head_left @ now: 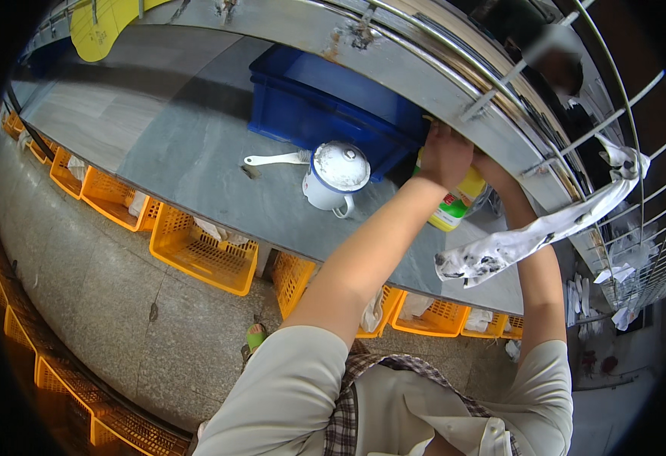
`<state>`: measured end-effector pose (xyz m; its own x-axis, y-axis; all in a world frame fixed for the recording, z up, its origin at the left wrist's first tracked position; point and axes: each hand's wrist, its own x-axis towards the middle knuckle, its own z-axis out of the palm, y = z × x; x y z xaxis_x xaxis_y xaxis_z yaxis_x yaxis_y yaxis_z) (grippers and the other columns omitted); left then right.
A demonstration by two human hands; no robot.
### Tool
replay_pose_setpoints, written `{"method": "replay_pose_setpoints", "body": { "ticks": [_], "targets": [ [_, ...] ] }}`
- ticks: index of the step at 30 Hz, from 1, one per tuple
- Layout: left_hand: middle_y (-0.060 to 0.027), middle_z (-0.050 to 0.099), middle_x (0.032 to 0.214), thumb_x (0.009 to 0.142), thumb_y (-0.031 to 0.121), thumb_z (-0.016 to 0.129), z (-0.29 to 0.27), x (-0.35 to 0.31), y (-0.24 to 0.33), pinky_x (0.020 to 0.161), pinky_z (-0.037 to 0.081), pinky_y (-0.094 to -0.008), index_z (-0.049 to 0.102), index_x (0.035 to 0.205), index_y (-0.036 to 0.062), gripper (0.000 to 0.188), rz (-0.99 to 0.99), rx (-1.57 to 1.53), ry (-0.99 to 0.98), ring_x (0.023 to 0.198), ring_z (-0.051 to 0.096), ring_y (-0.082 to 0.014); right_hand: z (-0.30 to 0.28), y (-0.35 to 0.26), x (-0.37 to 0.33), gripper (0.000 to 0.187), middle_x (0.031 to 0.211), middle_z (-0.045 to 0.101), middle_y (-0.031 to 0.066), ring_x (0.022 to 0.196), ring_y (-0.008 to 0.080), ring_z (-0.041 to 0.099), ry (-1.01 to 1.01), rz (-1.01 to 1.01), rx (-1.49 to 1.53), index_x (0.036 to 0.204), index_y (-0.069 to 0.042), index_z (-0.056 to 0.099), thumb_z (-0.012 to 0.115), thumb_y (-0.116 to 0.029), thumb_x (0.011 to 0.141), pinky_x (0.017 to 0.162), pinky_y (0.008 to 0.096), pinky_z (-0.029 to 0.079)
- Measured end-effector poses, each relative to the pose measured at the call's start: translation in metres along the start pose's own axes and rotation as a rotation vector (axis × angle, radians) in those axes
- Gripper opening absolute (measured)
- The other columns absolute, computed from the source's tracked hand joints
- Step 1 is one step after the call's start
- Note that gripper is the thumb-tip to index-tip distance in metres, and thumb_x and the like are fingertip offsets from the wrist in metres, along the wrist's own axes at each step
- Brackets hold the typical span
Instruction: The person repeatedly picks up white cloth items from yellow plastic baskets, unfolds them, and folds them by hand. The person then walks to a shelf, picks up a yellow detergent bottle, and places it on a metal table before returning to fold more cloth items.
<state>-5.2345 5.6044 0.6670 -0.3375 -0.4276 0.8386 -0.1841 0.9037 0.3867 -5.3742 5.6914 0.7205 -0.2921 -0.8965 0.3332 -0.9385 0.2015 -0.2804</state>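
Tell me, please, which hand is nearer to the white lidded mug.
The left. The left hand is to the right of the white lidded mug, apart from it; the right hand, mostly hidden, is farther to the right.

No words or numbers can be read clearly. Just below the left grip [448, 158], the yellow bottle [470, 187] bears a printed label [448, 207], green with a touch of red; the forearm hides part of it, and its lettering is too small to tell. Left of that grip, the mug [322, 191] shows a small side mark, too blurred to make out.
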Motion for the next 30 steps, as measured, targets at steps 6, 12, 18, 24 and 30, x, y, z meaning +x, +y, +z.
{"method": "replay_pose_setpoints", "body": {
  "ticks": [6,12,18,24,30],
  "targets": [
    [-0.0214,0.057,0.119,0.085,0.022,0.046,-0.007,-0.007,0.008,0.108,0.026,-0.0478,0.055,0.120,-0.0004,0.042,-0.042,-0.044,0.059,0.116,0.048,-0.0353,-0.004,-0.008,-0.011,0.041,0.118,0.058,0.0160,0.108,0.0288,0.054,-0.027,0.004,0.018,0.117,-0.002,0.056,0.066,-0.020,0.082,0.095,0.0364,0.041],
    [-0.0212,0.058,0.117,0.084,0.022,0.049,-0.007,-0.005,0.004,0.108,0.027,-0.0468,0.057,0.118,0.0002,0.042,-0.028,-0.099,0.090,0.116,0.049,-0.0350,0.001,-0.003,-0.006,0.041,0.119,0.057,0.0161,0.109,0.0287,0.054,-0.023,-0.013,0.013,0.118,-0.002,0.055,0.066,-0.020,0.082,0.095,0.0361,0.041],
    [-0.0204,0.060,0.114,0.082,0.021,0.051,-0.005,-0.004,0.002,0.104,0.032,-0.0458,0.060,0.110,0.0018,0.035,-0.057,-0.084,-0.033,0.111,0.051,-0.0330,0.001,-0.006,-0.004,0.042,0.120,0.057,0.0163,0.110,0.0285,0.053,-0.023,-0.021,0.006,0.118,-0.002,0.055,0.066,-0.020,0.082,0.096,0.0359,0.040],
    [-0.0189,0.062,0.108,0.082,0.021,0.051,-0.011,-0.008,0.005,0.101,0.034,-0.0456,0.059,0.108,0.0010,0.034,0.012,0.016,0.180,0.109,0.052,-0.0321,0.002,-0.008,-0.013,0.042,0.121,0.056,0.0164,0.110,0.0283,0.053,0.026,-0.082,0.005,0.119,-0.001,0.055,0.066,-0.020,0.082,0.096,0.0356,0.040],
    [-0.0177,0.062,0.105,0.082,0.020,0.051,-0.005,-0.004,-0.002,0.101,0.035,-0.0453,0.057,0.114,0.0018,0.038,0.065,0.022,0.102,0.108,0.053,-0.0328,0.005,0.000,0.006,0.044,0.125,0.055,0.0170,0.111,0.0286,0.052,-0.055,-0.201,-0.259,0.120,-0.001,0.053,0.064,-0.019,0.082,0.097,0.0348,0.039]
  ]
}}
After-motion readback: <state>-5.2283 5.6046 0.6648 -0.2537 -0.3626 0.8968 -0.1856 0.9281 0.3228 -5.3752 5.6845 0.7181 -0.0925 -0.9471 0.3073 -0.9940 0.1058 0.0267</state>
